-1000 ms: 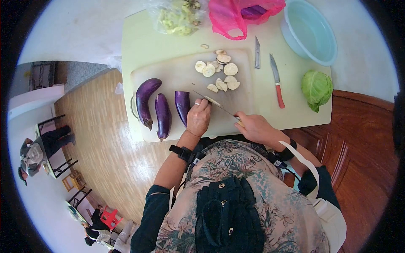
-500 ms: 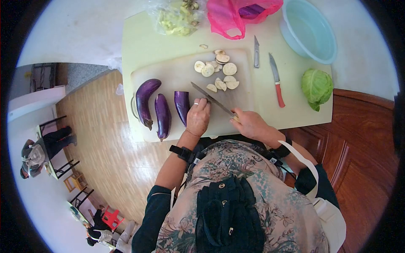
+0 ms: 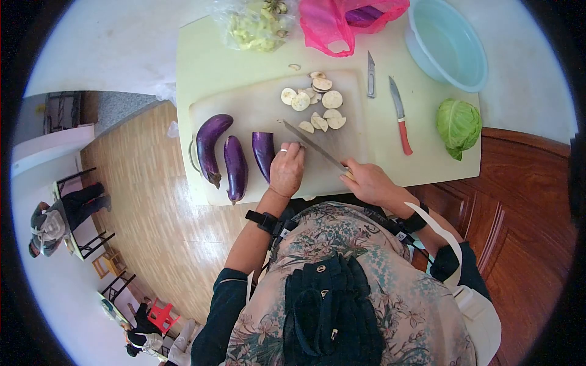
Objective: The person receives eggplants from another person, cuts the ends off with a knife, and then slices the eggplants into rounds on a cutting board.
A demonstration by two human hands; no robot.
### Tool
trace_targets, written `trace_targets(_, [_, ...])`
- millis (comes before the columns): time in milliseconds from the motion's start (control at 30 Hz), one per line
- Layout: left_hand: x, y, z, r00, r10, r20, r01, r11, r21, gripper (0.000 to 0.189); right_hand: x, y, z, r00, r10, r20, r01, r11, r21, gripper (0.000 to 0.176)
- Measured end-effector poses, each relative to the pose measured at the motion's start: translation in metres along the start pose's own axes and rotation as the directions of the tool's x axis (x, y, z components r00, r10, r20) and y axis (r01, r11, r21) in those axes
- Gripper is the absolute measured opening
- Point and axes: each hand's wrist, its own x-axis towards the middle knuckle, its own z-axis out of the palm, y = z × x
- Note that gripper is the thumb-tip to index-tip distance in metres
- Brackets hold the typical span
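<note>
My right hand (image 3: pixel 369 183) is closed round the handle of a kitchen knife (image 3: pixel 315 146), whose blade slants up and left over the white cutting board (image 3: pixel 342 146). Just left of the blade, my left hand (image 3: pixel 287 169) presses its bent fingers together on the board; whatever lies under the fingertips is mostly hidden. A cut eggplant (image 3: pixel 263 155) lies against that hand's left side. Farther left are two whole purple eggplants, one longer (image 3: pixel 210 146) and one shorter (image 3: pixel 235 168). Pale eggplant slices (image 3: pixel 331 100) are scattered beyond the blade, some of them halved.
A red-handled knife (image 3: pixel 400 116) and a utility knife (image 3: pixel 371 76) lie right of the board. Beside them are a cabbage (image 3: pixel 458 128) and a blue basin (image 3: pixel 448 46). At the back sit a pink bag (image 3: pixel 323 27) and a clear bag of pale scraps (image 3: pixel 253 27). People are far left.
The knife in my right hand has drawn back slightly to the right and toward me. My left hand stays in nearly the same place.
</note>
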Motion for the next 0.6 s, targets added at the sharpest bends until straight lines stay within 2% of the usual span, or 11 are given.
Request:
trace_targets(400, [-0.0005, -0.0002, -0.0024, 1.000, 0.006, -0.020, -0.006, 1.000, 0.017, 0.016, -0.0052, 0.0024, -0.0024, 0.998, -0.021, 0.052, 0.021, 1.000, -0.004, 0.035])
trace_targets(600, [-0.0008, 0.0000, -0.0028, 0.999, -0.002, 0.034, 0.001, 1.000, 0.025, 0.015, -0.0034, 0.0021, -0.0019, 0.998, -0.040, 0.058, 0.042, 0.999, -0.032, 0.034])
